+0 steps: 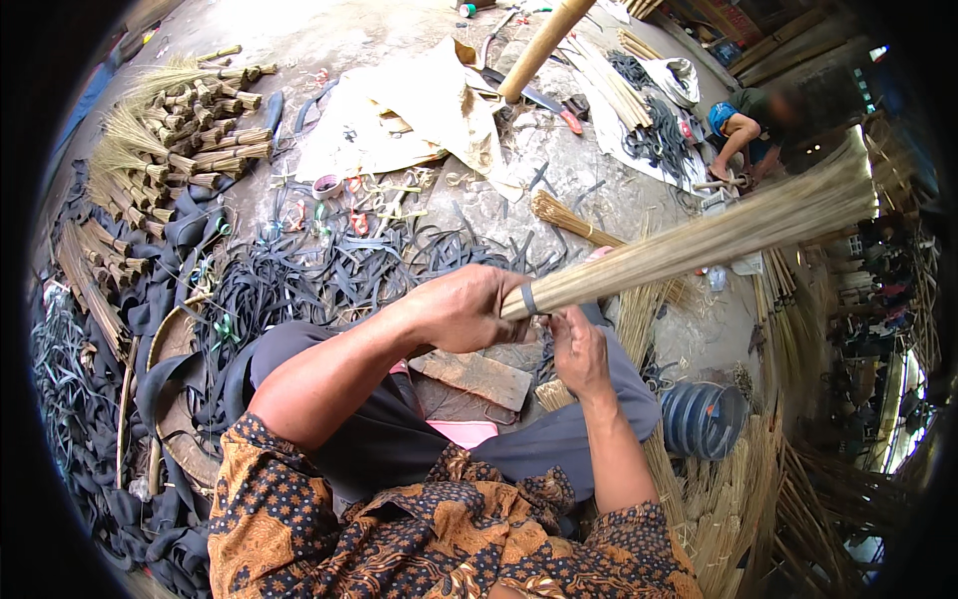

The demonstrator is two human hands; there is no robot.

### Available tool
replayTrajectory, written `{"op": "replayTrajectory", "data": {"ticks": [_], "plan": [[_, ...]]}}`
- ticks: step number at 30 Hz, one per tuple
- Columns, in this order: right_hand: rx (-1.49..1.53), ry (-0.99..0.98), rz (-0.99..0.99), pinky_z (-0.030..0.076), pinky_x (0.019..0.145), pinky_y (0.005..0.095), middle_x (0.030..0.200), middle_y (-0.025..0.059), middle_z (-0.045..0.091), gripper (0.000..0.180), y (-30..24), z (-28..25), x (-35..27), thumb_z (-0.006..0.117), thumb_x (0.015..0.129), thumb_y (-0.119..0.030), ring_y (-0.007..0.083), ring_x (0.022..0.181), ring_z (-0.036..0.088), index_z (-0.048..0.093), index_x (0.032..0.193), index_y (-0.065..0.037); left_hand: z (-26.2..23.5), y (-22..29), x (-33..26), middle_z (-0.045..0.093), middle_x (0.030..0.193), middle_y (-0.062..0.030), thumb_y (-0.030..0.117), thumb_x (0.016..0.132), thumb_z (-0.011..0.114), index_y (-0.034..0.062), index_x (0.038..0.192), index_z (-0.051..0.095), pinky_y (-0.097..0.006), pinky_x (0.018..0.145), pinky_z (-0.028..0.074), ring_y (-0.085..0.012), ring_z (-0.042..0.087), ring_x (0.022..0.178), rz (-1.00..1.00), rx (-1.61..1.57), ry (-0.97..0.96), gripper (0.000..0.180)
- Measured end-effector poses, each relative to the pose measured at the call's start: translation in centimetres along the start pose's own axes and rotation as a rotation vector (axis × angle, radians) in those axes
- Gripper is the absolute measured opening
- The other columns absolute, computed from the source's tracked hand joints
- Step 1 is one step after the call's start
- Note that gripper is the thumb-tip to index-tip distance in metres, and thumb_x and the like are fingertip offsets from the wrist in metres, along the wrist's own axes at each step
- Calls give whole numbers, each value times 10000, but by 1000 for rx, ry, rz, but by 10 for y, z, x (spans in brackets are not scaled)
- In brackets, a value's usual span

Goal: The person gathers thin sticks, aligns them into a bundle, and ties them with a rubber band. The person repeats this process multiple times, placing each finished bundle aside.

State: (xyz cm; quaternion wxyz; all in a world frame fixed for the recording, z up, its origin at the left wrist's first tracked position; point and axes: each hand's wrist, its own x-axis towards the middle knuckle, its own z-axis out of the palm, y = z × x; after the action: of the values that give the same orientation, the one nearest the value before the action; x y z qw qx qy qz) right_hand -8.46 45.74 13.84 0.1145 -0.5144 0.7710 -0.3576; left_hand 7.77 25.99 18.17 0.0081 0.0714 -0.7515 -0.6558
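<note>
A long bundle of thin sticks, a stick broom [699, 238], slants up to the right across my lap. A dark rubber band [528, 297] circles it close to its butt end. My left hand [467, 307] is closed round that butt end. Just under the band, my right hand [582, 351] has its fingers curled and drawn together. What they pinch is too small to make out. The broom's far tips are smeared by motion. Below my hands a wooden block [473, 377] lies between my crossed legs.
Black rubber strips [329, 270] cover the floor ahead and left. Tied stick bundles [190, 140] are piled at the far left. A wooden post [544, 50] stands ahead. At right are a blue ribbed container [704, 419] and loose sticks [733, 489]. Another person [743, 130] squats far right.
</note>
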Motion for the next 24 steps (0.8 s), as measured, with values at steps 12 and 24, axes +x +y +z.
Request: {"op": "replayTrajectory", "data": {"ticks": [12,24], "plan": [[-337,-324,190,545,830,483,967,284,701,291,-59,-36,36,604,1016,-268,389,959,720,721,1057,-6,15,-25,17,696,825,-193,296,866,790,43,1029,622,-477,722,515,-407,681,789,-21,260,121,344],[206,-184,394,445,469,242,630,46,650,189,-64,17,70,637,1030,-199,102,473,585,637,967,-21,26,-52,24,743,874,-227,178,907,634,57,1041,703,-521,703,604,-405,754,843,-212,641,368,193]]}}
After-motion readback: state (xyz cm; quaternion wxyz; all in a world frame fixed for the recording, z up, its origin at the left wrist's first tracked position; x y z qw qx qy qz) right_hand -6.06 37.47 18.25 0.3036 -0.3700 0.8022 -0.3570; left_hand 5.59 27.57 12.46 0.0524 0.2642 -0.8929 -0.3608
